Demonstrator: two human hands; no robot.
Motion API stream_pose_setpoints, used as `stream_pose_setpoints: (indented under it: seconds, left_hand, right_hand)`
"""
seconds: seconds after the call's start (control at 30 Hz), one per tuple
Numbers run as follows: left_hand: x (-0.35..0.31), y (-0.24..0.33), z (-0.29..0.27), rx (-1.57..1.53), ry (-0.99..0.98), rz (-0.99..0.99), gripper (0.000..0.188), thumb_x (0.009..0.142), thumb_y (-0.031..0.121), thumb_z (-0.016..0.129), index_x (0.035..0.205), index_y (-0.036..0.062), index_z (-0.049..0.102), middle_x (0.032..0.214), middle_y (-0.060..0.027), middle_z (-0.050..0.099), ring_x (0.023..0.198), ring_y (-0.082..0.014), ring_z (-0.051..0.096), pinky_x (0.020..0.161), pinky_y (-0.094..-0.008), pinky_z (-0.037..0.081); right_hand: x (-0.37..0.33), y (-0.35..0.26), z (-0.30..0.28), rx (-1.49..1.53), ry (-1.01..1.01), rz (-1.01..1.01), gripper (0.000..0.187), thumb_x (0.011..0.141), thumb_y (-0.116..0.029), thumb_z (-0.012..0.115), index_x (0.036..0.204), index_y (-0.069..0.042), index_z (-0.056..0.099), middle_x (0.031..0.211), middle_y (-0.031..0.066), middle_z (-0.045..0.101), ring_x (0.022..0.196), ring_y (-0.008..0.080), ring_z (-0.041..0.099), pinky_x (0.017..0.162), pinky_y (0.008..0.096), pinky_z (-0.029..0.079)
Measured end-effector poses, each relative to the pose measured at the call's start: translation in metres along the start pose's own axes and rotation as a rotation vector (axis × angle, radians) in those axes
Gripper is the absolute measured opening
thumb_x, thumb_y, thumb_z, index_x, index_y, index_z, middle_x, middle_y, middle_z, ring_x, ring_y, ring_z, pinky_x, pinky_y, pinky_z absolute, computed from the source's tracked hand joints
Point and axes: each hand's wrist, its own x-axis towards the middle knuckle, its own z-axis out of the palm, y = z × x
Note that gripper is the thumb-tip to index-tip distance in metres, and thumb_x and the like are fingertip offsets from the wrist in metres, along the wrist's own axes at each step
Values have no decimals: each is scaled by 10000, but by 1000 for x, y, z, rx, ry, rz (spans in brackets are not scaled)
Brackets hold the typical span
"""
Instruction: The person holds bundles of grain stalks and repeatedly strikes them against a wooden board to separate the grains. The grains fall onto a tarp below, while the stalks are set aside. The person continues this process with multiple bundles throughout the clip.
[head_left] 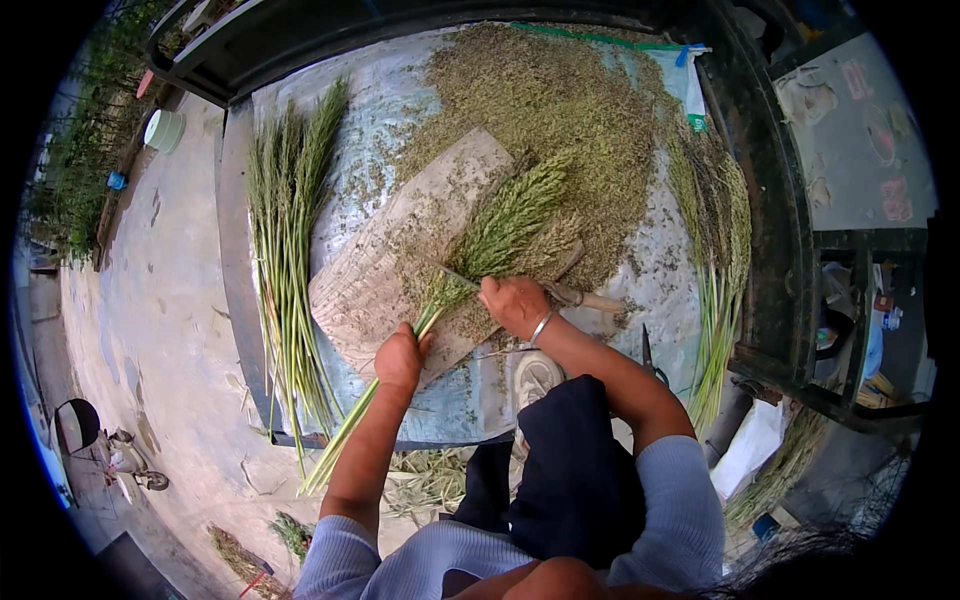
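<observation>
My left hand [400,358] is closed around the pale stems of a bunch of green seed-headed stalks [520,205]. The bunch slants up to the right, its bushy heads lying over a worn wooden board [375,265]. Across the stems just below the heads runs a thin metal blade [455,275]. My right hand [515,305] is closed on this tool, and a wooden handle [600,301] shows beyond my wrist. Its exact join is hidden by the hand. Loose seeds are scattered over the board and around it.
A wide heap of stripped seeds [560,95] covers the far part of the plastic sheet [430,425]. Long stalks [285,220] lie at the left, and drier ones [712,300] at the right. Dark scissors-like handles [655,370] lie near my knee. My shoe [538,380] rests by the board.
</observation>
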Motion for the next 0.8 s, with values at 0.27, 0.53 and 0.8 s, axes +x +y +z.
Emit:
stream_pose_setpoints:
  seconds: [0.27, 0.53, 0.8]
  left_hand:
    - [-1, -7, -3, -6, 28, -19, 374, 818, 401, 601, 838, 41, 501, 687, -191, 613, 644, -377, 609, 579, -463, 485]
    - [-7, -7, -10, 42, 28, -11, 392, 808, 413, 614, 829, 39, 498, 692, -188, 616, 637, -373, 609, 564, -463, 481]
    - [-20, -13, -2, -54, 32, -45, 388, 799, 393, 631, 837, 32, 492, 685, -207, 603, 642, -404, 589, 566, -491, 461]
  right_hand:
    - [7, 104, -96, -305, 27, 464, 226, 859, -235, 570, 805, -59, 438, 557, 124, 534, 492, 320, 545, 449, 429, 441]
    - [4, -38, 6, 3, -8, -50, 203, 814, -185, 598, 767, -79, 431, 598, 119, 550, 563, 282, 578, 487, 409, 451]
    - [18, 134, -61, -325, 6, 493, 227, 879, -257, 533, 806, -59, 450, 557, 138, 575, 497, 319, 577, 417, 428, 436]
